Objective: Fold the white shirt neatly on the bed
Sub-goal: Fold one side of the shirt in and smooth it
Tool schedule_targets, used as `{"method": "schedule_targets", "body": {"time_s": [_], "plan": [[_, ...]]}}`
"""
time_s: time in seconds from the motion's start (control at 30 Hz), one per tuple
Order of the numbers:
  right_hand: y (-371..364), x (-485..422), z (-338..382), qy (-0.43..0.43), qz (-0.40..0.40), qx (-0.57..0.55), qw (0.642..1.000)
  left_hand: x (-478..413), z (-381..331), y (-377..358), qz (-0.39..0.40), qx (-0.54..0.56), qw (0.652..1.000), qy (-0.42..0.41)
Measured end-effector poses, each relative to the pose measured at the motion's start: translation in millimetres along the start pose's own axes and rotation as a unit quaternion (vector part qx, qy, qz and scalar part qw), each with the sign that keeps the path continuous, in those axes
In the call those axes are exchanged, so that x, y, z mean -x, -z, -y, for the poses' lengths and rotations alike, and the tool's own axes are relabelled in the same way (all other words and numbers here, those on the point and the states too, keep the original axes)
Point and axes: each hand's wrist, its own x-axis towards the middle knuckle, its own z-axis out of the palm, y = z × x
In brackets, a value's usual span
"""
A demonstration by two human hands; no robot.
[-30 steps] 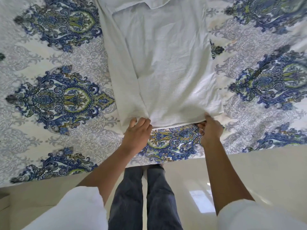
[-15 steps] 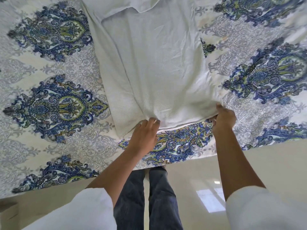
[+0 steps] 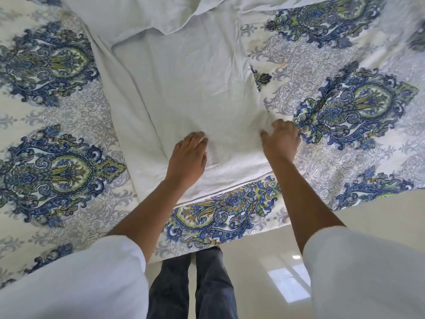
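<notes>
The white shirt lies spread lengthwise on the patterned bed cover, with its left side folded in as a long strip. My left hand rests on the lower part of the shirt, its fingers curled into the fabric. At the shirt's lower right edge, my right hand grips the cloth; it is blurred by motion. A doubled band of fabric shows just below both hands, above the shirt's near edge.
The bed cover has blue and green paisley medallions and ends at the near bed edge. Beyond that edge are a glossy pale floor and my legs in dark jeans. More white cloth is bunched at the top.
Both hands have moved away from me, up over the shirt, from the hem at its near edge. The lower part of the shirt now lies doubled beneath them.
</notes>
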Motion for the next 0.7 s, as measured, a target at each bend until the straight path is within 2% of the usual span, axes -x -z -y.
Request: {"method": "schedule_targets", "body": {"time_s": [0.07,0.1,0.2,0.3,0.37,0.4,0.5,0.53,0.57,0.63,0.67,0.7], "plan": [[-5,-10,3,0.057,-0.032,0.052,0.997,-8,4,1,0.018,0.004,1.000,-0.020],[-4,-15,0,0.052,-0.052,0.059,0.995,-11,6,1,0.019,-0.002,0.999,-0.032],[-2,-24,-12,-0.056,-0.005,0.043,0.998,-17,17,-1,0.028,-0.026,0.999,-0.006],[-1,-24,0,-0.069,-0.036,0.034,0.996,-12,24,-12,0.083,-0.004,0.996,0.028],[-4,-30,21,-0.004,-0.079,0.037,0.996,-6,27,-24,0.096,-0.008,0.995,0.021],[-7,-33,34,0.055,-0.092,0.026,0.994,-1,28,-28,0.090,-0.018,0.996,0.013],[-32,-46,57,0.274,-0.021,-0.019,0.961,9,30,-31,0.064,-0.028,0.998,0.001],[-38,-52,56,0.303,-0.011,-0.021,0.953,12,31,-29,0.056,-0.019,0.998,-0.002],[-39,-58,52,0.274,-0.007,-0.018,0.962,13,31,-24,0.051,-0.003,0.999,-0.001],[-41,-73,49,0.088,-0.020,-0.036,0.995,6,37,-11,0.029,0.028,0.999,0.017],[-42,-75,55,0.054,-0.045,-0.043,0.997,-4,43,-6,0.011,0.040,0.999,0.029],[-44,-69,69,0.106,-0.084,-0.038,0.990,-17,50,0,-0.003,0.046,0.998,0.044]]}}
